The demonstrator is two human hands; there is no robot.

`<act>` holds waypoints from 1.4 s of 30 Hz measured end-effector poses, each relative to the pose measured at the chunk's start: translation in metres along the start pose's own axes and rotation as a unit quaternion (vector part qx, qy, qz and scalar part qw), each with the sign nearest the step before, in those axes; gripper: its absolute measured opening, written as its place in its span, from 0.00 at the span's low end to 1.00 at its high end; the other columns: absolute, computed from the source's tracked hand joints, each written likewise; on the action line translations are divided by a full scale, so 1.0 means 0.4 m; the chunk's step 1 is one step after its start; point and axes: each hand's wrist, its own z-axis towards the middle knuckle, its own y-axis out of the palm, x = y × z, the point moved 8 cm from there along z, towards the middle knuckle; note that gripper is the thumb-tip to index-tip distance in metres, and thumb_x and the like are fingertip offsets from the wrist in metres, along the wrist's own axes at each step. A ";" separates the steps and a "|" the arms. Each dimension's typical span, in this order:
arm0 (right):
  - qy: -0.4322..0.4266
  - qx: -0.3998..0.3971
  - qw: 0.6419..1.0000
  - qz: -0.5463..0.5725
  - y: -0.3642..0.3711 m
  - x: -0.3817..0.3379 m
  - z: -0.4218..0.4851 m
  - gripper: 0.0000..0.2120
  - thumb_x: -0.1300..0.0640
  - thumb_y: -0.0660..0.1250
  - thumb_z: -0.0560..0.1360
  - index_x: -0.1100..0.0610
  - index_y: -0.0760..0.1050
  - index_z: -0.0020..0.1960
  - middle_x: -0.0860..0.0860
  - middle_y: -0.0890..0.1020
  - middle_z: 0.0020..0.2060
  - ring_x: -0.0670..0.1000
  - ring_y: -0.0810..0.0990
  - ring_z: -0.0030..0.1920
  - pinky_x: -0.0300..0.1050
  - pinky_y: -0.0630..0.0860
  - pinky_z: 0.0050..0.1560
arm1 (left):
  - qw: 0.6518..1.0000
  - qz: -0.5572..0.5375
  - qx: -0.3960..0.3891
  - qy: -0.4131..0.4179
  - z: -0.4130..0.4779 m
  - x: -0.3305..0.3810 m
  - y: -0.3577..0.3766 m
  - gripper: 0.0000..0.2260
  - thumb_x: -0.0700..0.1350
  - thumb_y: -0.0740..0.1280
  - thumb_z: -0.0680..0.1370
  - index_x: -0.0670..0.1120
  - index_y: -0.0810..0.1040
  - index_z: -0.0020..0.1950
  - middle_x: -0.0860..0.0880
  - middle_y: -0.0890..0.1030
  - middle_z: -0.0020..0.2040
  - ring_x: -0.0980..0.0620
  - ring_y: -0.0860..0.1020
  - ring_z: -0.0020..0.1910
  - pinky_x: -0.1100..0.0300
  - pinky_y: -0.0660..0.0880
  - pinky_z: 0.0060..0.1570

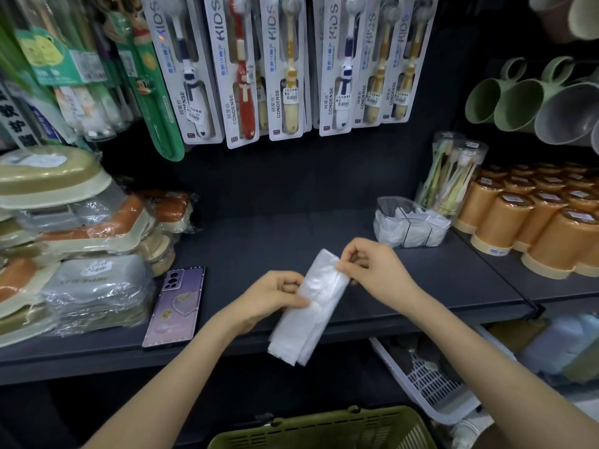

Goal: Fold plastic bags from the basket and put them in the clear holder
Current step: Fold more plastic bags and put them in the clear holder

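Hands (272,294) (372,270) pinching bag (319,288), translucent, folded narrow

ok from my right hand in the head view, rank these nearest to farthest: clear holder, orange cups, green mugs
Measured from the right hand, which pinches the plastic bag:
1. clear holder, just behind the hand and slightly right, on the shelf
2. orange cups, further right on the same shelf
3. green mugs, hanging high up on the right
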 end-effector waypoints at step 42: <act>0.022 -0.019 0.999 0.042 -0.009 0.075 -0.014 0.02 0.59 0.74 0.71 0.56 0.83 0.40 0.48 0.85 0.35 0.42 0.80 0.37 0.35 0.76 0.43 | 0.995 0.066 0.069 0.029 0.068 0.035 0.049 0.11 0.37 0.76 0.69 0.44 0.79 0.48 0.49 0.85 0.42 0.55 0.82 0.42 0.64 0.77 0.43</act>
